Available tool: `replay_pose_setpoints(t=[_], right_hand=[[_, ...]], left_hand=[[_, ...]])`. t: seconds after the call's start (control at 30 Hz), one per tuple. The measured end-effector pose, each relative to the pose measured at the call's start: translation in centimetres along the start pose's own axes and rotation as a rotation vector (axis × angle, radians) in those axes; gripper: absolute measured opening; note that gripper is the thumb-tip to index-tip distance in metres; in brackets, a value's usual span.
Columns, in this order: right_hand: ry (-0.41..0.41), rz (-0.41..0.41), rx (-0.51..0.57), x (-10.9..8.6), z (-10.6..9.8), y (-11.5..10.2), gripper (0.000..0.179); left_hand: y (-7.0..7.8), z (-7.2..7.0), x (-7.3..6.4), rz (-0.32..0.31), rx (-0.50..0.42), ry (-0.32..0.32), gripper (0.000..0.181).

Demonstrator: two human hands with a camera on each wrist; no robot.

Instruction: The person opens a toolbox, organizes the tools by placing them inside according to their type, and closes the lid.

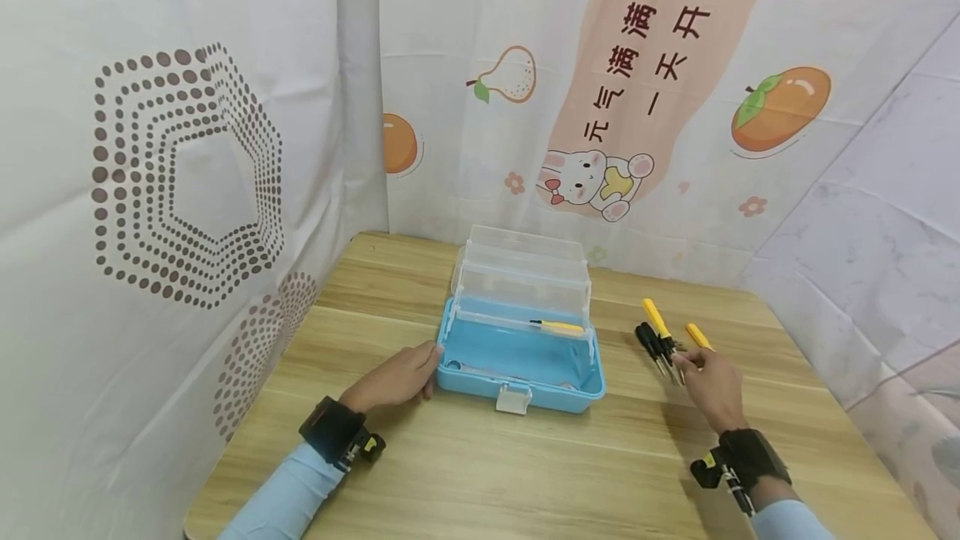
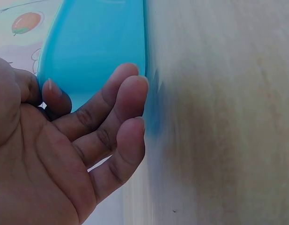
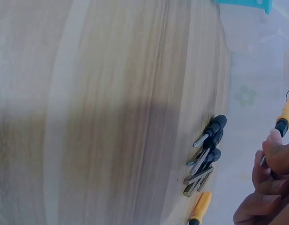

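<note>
A light-blue toolbox (image 1: 472, 390) stands with its clear lid and trays raised. My left hand (image 1: 397, 377) holds the box's left side, finger and thumb at the rim; in the left wrist view the other fingers curve beside the blue wall (image 2: 97, 47). My right hand (image 1: 712, 386) pinches a screwdriver (image 1: 655, 317) by its metal shaft, yellow handle pointing away from me; the right wrist view shows it clear of the table. Under it lie several black-handled screwdrivers (image 3: 214, 136). Another yellow handle (image 1: 699, 335) is partly hidden by the right hand.
A yellow-handled screwdriver (image 1: 561, 328) rests in the lowest clear tray. Inside the box bottom lies a metal wrench (image 1: 480, 371). The wood-grain table (image 1: 480, 473) ends at a printed curtain (image 1: 675, 248) behind and a white curtain (image 1: 150, 357) on the left.
</note>
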State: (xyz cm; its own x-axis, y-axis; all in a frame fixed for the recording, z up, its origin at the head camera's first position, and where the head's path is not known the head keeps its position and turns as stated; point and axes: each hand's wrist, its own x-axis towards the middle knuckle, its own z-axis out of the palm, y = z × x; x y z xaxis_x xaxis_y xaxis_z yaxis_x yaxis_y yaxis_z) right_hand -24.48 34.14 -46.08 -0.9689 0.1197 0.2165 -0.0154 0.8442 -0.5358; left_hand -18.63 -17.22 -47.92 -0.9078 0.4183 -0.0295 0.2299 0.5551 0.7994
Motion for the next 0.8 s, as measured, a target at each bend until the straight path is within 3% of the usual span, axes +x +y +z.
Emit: replay_pose_setpoints(t=[0.8], right_hand=[[0.04, -0.037, 0.012, -0.18, 0.08, -0.57, 0.021]], left_hand=[[0.02, 0.02, -0.14, 0.007, -0.002, 0.003, 0.047]])
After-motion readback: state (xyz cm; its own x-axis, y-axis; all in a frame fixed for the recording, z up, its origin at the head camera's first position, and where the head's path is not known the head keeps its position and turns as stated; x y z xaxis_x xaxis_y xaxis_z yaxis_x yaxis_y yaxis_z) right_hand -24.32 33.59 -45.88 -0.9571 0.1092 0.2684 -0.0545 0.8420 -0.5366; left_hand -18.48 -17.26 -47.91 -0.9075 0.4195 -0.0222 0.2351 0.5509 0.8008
